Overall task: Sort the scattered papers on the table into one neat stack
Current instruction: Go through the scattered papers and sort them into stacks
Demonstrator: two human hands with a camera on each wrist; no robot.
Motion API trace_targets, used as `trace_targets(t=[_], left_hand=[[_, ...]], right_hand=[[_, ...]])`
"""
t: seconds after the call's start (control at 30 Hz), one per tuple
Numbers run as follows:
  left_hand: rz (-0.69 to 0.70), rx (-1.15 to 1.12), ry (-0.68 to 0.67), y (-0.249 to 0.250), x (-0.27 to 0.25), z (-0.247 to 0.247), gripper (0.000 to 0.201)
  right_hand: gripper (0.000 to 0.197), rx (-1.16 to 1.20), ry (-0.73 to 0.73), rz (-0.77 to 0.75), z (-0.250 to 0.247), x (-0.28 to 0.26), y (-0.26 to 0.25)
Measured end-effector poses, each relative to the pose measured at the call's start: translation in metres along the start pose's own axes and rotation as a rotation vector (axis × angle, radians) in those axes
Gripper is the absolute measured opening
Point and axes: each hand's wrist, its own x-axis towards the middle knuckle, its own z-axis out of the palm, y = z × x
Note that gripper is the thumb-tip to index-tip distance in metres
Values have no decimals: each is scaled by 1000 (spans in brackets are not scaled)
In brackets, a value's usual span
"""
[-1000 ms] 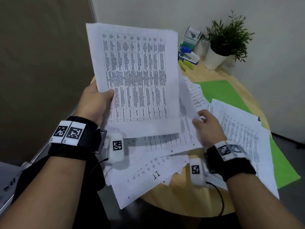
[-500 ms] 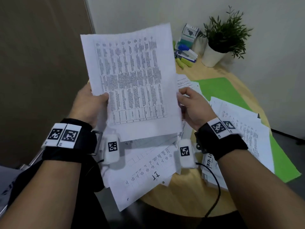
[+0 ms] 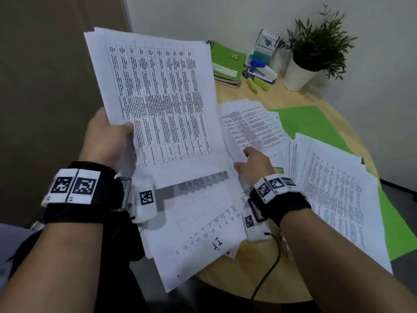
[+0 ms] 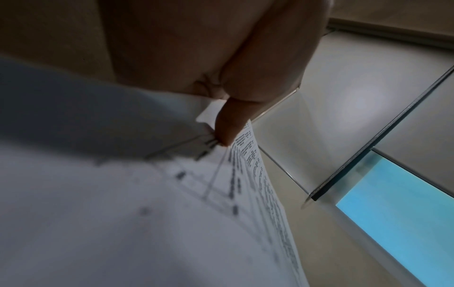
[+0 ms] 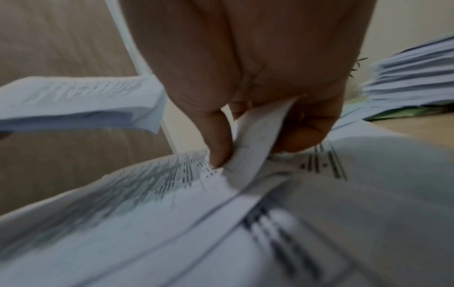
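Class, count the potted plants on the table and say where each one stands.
1. The plant in its white pot stands at the table's far edge by the wall, right of the stationery pile. The held papers could hide others.

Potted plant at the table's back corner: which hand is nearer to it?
Right. The right hand pinches loose sheets mid-table, below and left of the potted plant. The left hand holds the raised paper bundle at the table's far left edge.

The left hand [image 4: 221, 64] pinches printed papers [image 4: 172, 203] by their edge.
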Motion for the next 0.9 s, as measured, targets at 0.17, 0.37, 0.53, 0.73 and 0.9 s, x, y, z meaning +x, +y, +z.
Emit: trace_targets(t=[0.17,0.37,0.53,0.73,0.9], left_hand=[[-55,-121,-50,-1,1,2,41],[-110,-192,-197,-4,-5,16,37],[-79,-120,-139,-8,-1,13,33],[17,-39,-41,-6,-1,7,35],[34,-37,-32,-7,0,3,33]], right_hand=[[22,548,18,-93,-41,0,11],[17,1117,-107,-260,-59,-16,-20],[7,945,-212,-224,-38,-18,-36],[36,68,-5,14,1,-14,-14],[54,-160,-68,56,24,-14,-4]])
